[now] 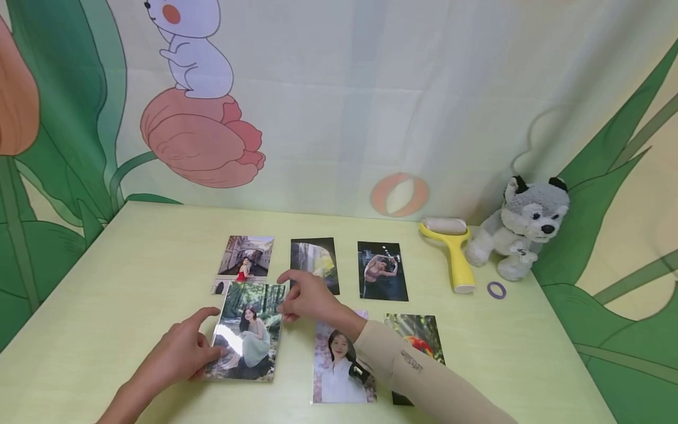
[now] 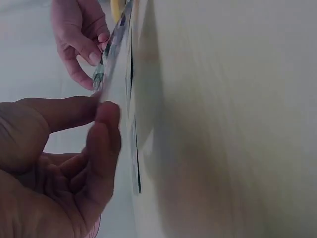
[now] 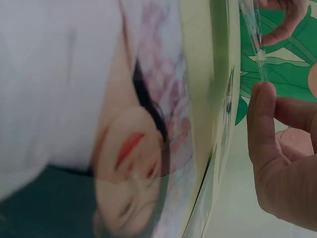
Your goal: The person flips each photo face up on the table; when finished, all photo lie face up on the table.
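A glossy photo (image 1: 265,321) of a seated person in a pale dress by a forest stream is held between both hands at the front left of the table. My left hand (image 1: 177,347) pinches its lower left edge between thumb and finger. At the upper right edge, my right hand (image 1: 312,297) pinches it the same way. The left wrist view shows the photo (image 2: 113,57) edge-on, raised off the tabletop. Just behind it lies a photo (image 1: 259,250) of a canal bridge, its lower part overlapped. My right forearm passes over a portrait photo (image 1: 328,377) and partly covers a parrot photo (image 1: 429,330).
In the back row lie a waterfall photo (image 1: 307,250) and a photo of a stretching person (image 1: 384,282). Farther right are a yellow-handled roller (image 1: 458,259), a purple ring (image 1: 490,292) and a grey plush dog (image 1: 529,212). A printed curtain (image 1: 318,147) hangs behind the table.
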Demonstrator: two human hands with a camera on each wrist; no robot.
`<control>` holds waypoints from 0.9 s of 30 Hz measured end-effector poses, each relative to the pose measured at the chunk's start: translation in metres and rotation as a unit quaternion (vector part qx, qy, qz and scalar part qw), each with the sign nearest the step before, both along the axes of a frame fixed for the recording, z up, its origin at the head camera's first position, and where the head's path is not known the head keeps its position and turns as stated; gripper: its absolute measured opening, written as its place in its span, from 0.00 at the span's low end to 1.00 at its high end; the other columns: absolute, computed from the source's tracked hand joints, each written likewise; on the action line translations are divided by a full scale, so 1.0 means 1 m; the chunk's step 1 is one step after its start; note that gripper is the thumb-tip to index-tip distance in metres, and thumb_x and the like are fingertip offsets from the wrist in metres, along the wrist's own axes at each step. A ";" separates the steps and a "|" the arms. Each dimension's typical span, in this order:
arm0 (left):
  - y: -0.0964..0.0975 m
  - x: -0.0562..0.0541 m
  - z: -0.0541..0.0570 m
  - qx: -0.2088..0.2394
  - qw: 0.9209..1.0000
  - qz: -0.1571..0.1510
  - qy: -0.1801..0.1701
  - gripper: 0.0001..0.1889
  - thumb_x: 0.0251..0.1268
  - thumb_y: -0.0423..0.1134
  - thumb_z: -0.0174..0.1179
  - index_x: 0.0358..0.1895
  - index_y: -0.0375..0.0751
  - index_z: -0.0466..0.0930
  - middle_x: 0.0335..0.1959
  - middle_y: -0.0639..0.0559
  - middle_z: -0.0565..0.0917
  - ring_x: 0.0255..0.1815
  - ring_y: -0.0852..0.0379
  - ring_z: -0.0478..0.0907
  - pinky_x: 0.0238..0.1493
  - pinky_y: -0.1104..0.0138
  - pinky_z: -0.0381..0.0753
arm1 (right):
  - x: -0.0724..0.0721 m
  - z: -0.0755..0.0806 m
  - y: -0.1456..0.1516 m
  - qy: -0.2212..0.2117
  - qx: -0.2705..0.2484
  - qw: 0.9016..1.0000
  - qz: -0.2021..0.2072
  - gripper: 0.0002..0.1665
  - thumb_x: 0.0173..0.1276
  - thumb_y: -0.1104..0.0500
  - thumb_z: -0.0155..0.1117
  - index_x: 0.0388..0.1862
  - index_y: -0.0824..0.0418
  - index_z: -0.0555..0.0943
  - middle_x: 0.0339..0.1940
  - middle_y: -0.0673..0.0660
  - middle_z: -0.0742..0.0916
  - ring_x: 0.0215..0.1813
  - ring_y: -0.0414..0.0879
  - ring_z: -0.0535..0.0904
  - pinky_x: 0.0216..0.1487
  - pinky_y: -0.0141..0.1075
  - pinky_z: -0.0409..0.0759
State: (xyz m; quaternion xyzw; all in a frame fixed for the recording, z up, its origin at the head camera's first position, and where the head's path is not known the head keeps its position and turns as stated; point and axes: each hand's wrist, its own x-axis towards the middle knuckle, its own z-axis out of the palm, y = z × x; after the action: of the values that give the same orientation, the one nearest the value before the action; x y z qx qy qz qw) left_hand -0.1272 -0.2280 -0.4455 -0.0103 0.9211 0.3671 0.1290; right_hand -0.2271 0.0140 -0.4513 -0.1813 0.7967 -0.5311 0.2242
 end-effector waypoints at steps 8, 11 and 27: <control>0.005 0.001 -0.009 -0.102 0.994 -0.012 -0.027 0.46 0.55 0.42 0.73 0.74 0.30 0.59 0.13 0.51 0.76 0.12 0.55 0.73 0.24 0.63 0.69 | 0.005 -0.004 -0.013 0.016 0.102 0.994 0.033 0.25 0.60 0.70 0.72 0.56 0.62 0.77 0.19 0.56 0.87 0.21 0.48 0.85 0.32 0.32 0.82; 0.007 -0.002 -0.010 -0.134 0.990 -0.012 -0.031 0.48 0.54 0.47 0.74 0.74 0.31 0.60 0.21 0.48 0.79 0.18 0.54 0.73 0.24 0.62 0.68 | 0.007 -0.006 -0.016 0.042 0.141 0.988 0.039 0.23 0.59 0.68 0.73 0.53 0.62 0.78 0.16 0.54 0.87 0.18 0.45 0.84 0.31 0.30 0.80; 0.013 -0.007 -0.005 -0.235 0.970 -0.043 -0.032 0.48 0.48 0.65 0.71 0.69 0.39 0.71 0.46 0.33 0.84 0.38 0.39 0.81 0.31 0.49 0.78 | 0.007 0.005 -0.003 0.058 0.213 0.975 0.038 0.29 0.65 0.57 0.71 0.64 0.61 0.74 0.14 0.54 0.85 0.18 0.47 0.83 0.26 0.33 0.77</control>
State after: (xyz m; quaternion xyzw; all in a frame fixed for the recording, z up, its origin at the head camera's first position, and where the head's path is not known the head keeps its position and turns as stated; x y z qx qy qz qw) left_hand -0.1347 -0.2151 -0.4507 -0.0128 0.9765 0.1339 0.1684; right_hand -0.2204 0.0111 -0.4465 -0.1898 0.8957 -0.3292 0.2309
